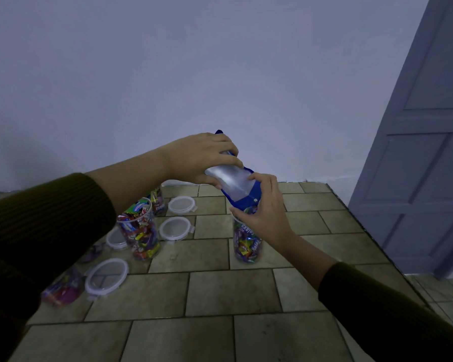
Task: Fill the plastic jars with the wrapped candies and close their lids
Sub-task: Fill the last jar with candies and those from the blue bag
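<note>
A blue and silver candy bag (232, 180) is tipped mouth-down over a clear plastic jar (247, 244) holding wrapped candies. My left hand (207, 158) grips the bag's upper end. My right hand (263, 205) pinches the bag's lower end at the jar's rim. Left of them stands an open jar (139, 232) heaped with candies, and another filled jar (158, 201) stands behind it. Two more filled jars (63, 290) show partly beside my left sleeve. Several round white-rimmed lids (106, 275) lie loose on the table.
The tiled table (220, 296) ends at an edge on the right, with a grey door (424, 152) beyond it. A plain wall rises behind the table. Lids (181, 205) lie between the two jar groups.
</note>
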